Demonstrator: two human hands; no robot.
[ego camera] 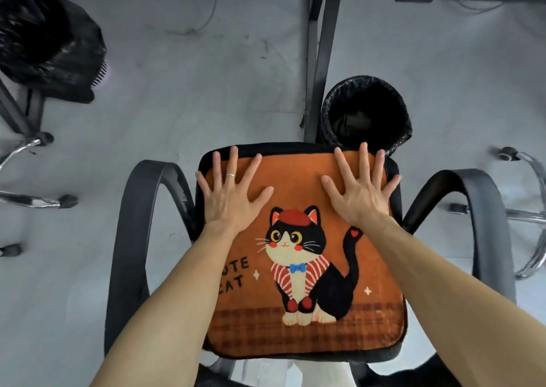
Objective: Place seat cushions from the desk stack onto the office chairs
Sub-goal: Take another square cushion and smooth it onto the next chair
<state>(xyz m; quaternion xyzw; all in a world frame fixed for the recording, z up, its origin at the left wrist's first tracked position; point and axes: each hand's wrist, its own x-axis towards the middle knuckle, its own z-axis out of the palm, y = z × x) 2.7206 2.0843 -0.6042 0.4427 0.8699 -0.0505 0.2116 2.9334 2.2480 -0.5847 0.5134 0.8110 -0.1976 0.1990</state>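
Your left hand (229, 197) and right hand (359, 193) lie flat, fingers spread, palms pressed on the far half of the square orange plush cushion printed with a black-and-white cat (301, 256). The cushion rests on the seat of the black armrest office chair (133, 238), beside a black-lined waste bin (366, 114).

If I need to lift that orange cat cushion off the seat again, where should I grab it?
Probably the near edge of the orange cat cushion: it reaches the seat's front rim, free of the armrests. Come from the front and pinch the soft edge. Both hands, left hand and right hand, lie flat on it.
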